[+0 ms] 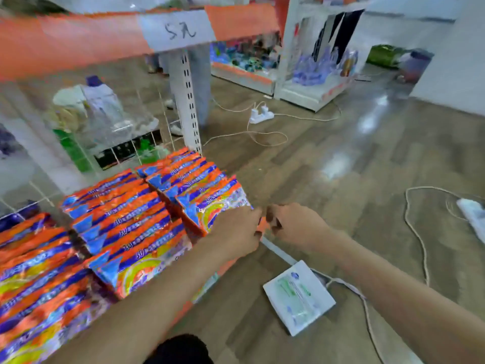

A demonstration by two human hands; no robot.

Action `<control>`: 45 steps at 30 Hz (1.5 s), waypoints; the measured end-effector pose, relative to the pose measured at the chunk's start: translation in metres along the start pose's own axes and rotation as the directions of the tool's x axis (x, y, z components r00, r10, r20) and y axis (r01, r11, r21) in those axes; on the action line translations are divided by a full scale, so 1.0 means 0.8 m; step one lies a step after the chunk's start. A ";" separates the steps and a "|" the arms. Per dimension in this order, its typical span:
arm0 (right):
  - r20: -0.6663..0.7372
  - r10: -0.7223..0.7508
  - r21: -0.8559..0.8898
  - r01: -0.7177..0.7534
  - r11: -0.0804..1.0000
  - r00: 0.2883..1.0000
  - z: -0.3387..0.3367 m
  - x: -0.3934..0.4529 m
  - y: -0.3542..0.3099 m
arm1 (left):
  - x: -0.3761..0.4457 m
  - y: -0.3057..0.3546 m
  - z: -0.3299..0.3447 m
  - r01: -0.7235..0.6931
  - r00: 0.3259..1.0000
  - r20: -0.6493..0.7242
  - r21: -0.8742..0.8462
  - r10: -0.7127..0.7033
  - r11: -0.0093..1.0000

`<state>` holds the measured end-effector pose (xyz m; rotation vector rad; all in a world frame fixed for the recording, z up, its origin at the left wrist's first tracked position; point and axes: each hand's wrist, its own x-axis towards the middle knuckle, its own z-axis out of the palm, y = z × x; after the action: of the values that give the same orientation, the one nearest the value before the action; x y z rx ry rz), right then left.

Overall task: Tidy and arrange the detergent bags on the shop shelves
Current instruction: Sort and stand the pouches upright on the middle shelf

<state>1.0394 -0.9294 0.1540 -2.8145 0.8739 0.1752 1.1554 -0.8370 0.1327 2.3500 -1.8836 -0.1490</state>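
Shop aisle with wood-look floor. The left hand (236, 229) presses the end detergent bag (215, 206) at the low shelf's (278, 252) corner; the right hand (294, 224) curls beside it, grip unclear. Overhanging bags might slide off.

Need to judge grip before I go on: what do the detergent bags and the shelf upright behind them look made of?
Detergent bags: likely thin glossy plastic film; printed faces crinkle and catch glints. Shelf upright: looks like white painted metal, with rows of punched slots. The left hand rests on the corner bag.
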 end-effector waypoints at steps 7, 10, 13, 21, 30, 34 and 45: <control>0.206 0.238 0.166 -0.274 0.947 0.949 0.153 -0.021 0.100 | 0.032 0.036 0.159 -0.021 0.974 0.223 -0.055 0.033 0.998; 0.301 0.334 0.200 -0.401 0.894 0.893 0.219 -0.048 0.137 | 0.035 0.044 0.230 0.056 0.907 0.419 -0.052 -0.029 0.997; 0.392 0.376 0.166 -0.466 0.869 0.840 0.262 -0.076 0.164 | 0.040 0.052 0.283 0.140 0.831 0.549 -0.061 -0.084 0.988; 0.389 0.440 0.166 -0.531 0.831 0.809 0.286 -0.101 0.192 | 0.074 0.072 0.357 0.351 0.778 0.582 -0.089 -0.237 0.932; 0.349 0.467 0.327 -0.572 0.752 0.813 0.271 -0.099 0.183 | 0.070 0.073 0.384 0.366 0.771 0.573 -0.042 -0.277 0.930; 0.347 0.474 0.313 -0.577 0.755 0.809 0.269 -0.103 0.178 | 0.061 0.068 0.395 0.534 0.671 0.659 -0.112 -0.340 0.838; 0.586 0.512 0.705 -0.706 0.060 0.628 0.216 -0.072 0.151 | 0.074 0.128 0.285 0.088 0.966 0.237 -0.678 0.103 0.729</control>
<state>0.9135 -0.9586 -0.0226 -1.1786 1.4865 0.0196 1.0344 -0.9248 -0.0759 1.8496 -1.5338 -1.0164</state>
